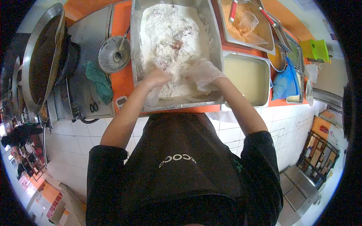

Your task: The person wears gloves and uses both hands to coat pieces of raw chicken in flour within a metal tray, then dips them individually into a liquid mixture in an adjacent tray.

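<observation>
Before me is a deep metal tray [181, 104] holding white flour [158, 31]. Lumps of flour-coated food, apparently raw meat, lie in it, with one reddish piece [177, 45] partly bare. My left hand [159, 75] is in a loose clear plastic glove, down in the flour near the tray's front left. My right hand [204, 72], gloved the same way, reaches into the flour at the front right. Motion blur and flour hide the fingers of both hands, so what they grip is unclear.
Left stand a metal bowl [107, 55] with a spoon [118, 56], a green cloth [97, 79], scissors [93, 106] and a large wok [28, 63] of dark liquid. Right are a tray [268, 84] of pale liquid, a tray [268, 48] of orange food and a blue plastic bag [287, 82].
</observation>
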